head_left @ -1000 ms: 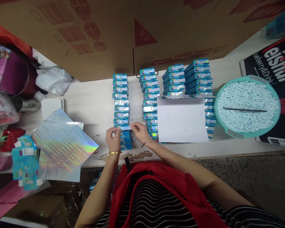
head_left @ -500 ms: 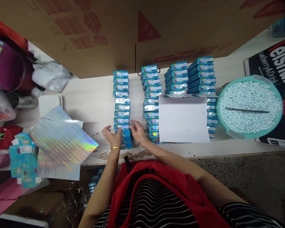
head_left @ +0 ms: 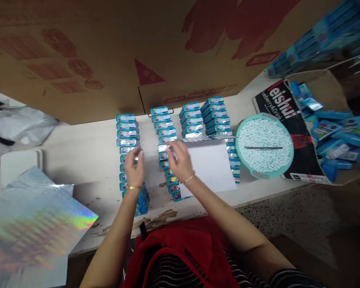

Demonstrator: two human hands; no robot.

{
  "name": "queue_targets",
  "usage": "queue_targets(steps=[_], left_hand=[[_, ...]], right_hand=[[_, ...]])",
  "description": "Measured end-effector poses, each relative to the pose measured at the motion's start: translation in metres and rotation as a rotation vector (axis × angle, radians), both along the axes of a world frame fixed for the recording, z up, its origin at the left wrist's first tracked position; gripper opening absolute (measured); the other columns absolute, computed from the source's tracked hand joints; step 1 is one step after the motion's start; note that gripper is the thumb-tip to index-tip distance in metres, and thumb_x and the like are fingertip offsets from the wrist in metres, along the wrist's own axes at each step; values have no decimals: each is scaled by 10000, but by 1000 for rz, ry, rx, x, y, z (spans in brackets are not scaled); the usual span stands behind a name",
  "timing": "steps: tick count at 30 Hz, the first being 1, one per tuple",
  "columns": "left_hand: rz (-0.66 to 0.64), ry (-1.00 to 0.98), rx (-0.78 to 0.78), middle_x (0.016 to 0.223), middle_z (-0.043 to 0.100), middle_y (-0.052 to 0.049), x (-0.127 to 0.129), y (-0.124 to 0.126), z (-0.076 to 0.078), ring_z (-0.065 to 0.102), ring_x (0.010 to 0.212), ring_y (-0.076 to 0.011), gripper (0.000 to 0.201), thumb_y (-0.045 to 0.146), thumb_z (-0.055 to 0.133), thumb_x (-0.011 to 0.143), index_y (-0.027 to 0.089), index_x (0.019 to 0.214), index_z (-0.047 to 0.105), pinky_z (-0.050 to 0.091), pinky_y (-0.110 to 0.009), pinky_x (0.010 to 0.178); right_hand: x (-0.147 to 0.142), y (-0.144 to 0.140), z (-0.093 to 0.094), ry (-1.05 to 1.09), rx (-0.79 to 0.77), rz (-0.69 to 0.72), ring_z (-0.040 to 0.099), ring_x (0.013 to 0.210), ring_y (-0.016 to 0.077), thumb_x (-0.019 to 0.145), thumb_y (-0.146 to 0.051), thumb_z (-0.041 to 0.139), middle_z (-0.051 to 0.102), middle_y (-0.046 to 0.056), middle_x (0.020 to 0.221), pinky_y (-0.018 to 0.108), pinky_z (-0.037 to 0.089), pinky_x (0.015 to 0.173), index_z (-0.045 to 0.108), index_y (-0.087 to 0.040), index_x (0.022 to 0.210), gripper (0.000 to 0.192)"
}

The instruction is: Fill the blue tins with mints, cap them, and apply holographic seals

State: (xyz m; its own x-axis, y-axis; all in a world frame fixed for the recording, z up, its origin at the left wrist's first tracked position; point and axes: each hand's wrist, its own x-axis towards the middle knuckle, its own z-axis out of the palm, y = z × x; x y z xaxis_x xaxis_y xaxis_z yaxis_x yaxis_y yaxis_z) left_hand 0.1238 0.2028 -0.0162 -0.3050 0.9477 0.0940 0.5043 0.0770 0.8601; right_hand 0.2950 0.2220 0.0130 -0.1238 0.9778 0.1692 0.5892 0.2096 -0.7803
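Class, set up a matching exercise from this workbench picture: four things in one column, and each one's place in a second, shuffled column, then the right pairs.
Things:
1. teal bowl of white pellets
2. shiny rainbow sheet
3. white paper
4. big cardboard box

Places:
A. bottom left corner of the picture
B. standing at the back of the table, behind the rows of blue boxes
C. lying over the two rows of blue boxes on the right
D. to the right of the rows of blue boxes, on a black printed sheet

Pairs: 1-D, 2-A, 3-C, 4-B

The white table carries rows of blue boxes, a holographic sheet, and a teal basin.
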Motion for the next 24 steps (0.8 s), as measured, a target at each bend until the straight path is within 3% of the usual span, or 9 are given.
queue_targets(steps=[2, 4, 6, 9, 12, 15, 19, 24], left_hand=[[-193, 14, 23, 1030, 652, -77, 29, 41, -3, 594, 990, -195, 304, 384, 456, 941, 191, 1082, 643, 459, -352, 901], [-361, 147, -36, 1078, 641, -95, 55, 72, -9, 569, 1043, -232, 308, 375, 483, 927, 205, 1127, 644, 439, -395, 913], [-521, 335, -134, 1163, 614, -113, 73, 88, -16, 527, 1102, -288, 325, 363, 570, 877, 224, 1161, 640, 414, -444, 904], [-696, 531, -172, 1277, 564, -117, 85, 90, -24, 466, 1170, -331, 343, 301, 655, 811, 236, 1147, 640, 377, -464, 890], [-685, 567, -99, 1300, 553, -108, 88, 81, -25, 445, 1195, -305, 261, 270, 589, 858, 233, 1113, 631, 348, -437, 885], [-688, 565, -67, 1106, 637, -99, 88, 76, -21, 516, 1054, -259, 221, 266, 446, 939, 221, 1051, 632, 336, -403, 837], [-696, 579, -45, 905, 666, -77, 81, 73, -9, 551, 902, -234, 257, 295, 403, 962, 212, 1024, 638, 317, -403, 823], [-641, 563, 1, 1072, 674, -92, 69, 65, 2, 541, 1030, -268, 233, 344, 482, 927, 261, 1036, 671, 298, -451, 893]], right_hand=[[36, 31, 0, 4, 35, -138, 555, 920, 227, 947, -317, 422, 597, 117, 981, 371, 466, 844, 610, -168, 1038, 256], [66, 46, -14, 19, -59, -167, 561, 801, 202, 906, -333, 485, 589, 90, 900, 347, 484, 768, 607, -168, 989, 221], [87, 44, -36, 47, -194, -148, 552, 721, 184, 871, -341, 524, 569, 57, 821, 324, 485, 703, 596, -165, 992, 225], [98, 28, -59, 43, -306, -144, 541, 676, 178, 875, -344, 504, 546, 49, 800, 312, 476, 655, 580, -151, 1053, 274], [95, 21, -55, -160, -189, -161, 557, 871, 230, 919, -358, 456, 570, 126, 1004, 364, 452, 779, 585, -153, 1125, 319], [89, 32, -38, -446, -62, -57, 478, 1102, 283, 960, -359, 422, 571, 140, 1159, 437, 312, 964, 605, -191, 1151, 313], [83, 53, -26, -509, -155, 168, 524, 949, 235, 987, -280, 370, 647, 87, 931, 385, 274, 909, 638, -184, 918, 293], [78, 63, -30, -343, -263, 227, 559, 846, 209, 946, -266, 454, 653, 48, 778, 322, 287, 776, 597, -187, 749, 255]])
